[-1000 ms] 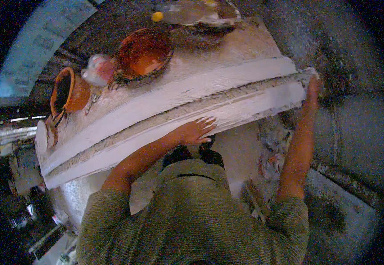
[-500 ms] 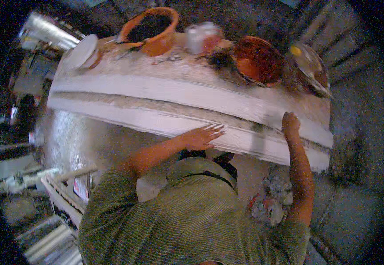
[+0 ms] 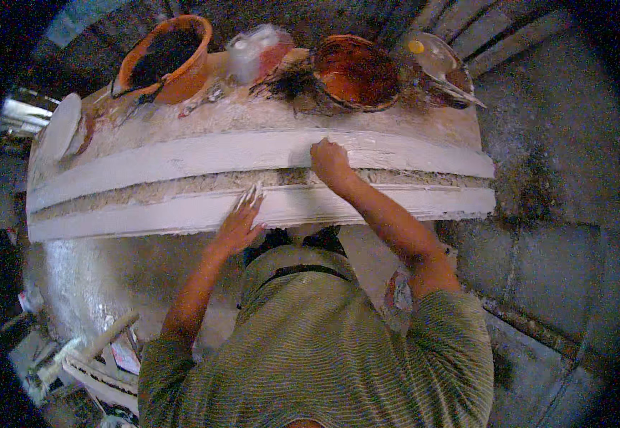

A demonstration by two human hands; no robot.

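Note:
Two long white strips, plaster-like in look, run side by side across the table [image 3: 139,127]. A narrow gap with a rough tan surface separates them. My left hand [image 3: 239,227] rests at the near strip [image 3: 381,203], fingers stretched forward, with white smears on the fingertips. Further forward and to the right, my right hand [image 3: 330,162] is closed in a fist at the far strip [image 3: 203,158]. Whatever that fist may hold is hidden by the fingers.
Along the table's far side stand an orange tub [image 3: 194,70] with a dark inside, a clear plastic bag [image 3: 254,55], a reddish-brown bowl [image 3: 356,77] and a shallow dish [image 3: 435,60]. A white disc [image 3: 62,127] leans at the left end. A wooden frame [image 3: 99,378] stands lower left.
My right hand has moved left along the strips, from near their right end to the middle. The left hand has turned to point forward. The whole view has shifted.

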